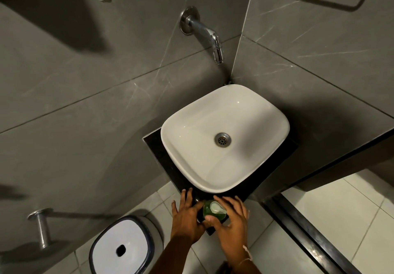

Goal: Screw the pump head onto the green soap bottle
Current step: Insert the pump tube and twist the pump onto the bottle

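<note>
The green soap bottle stands on the front corner of the black counter, seen from above. A whitish pump head sits on top of it. My right hand curls around the bottle, thumb at its near side and fingers over its right side. My left hand rests flat on the counter against the bottle's left side, fingers spread. The lower part of the bottle is hidden by my hands.
A white square basin with a metal drain fills the counter behind the bottle. A chrome tap juts from the grey tiled wall. A white-lidded bin stands on the floor at the left, next to a metal roll holder.
</note>
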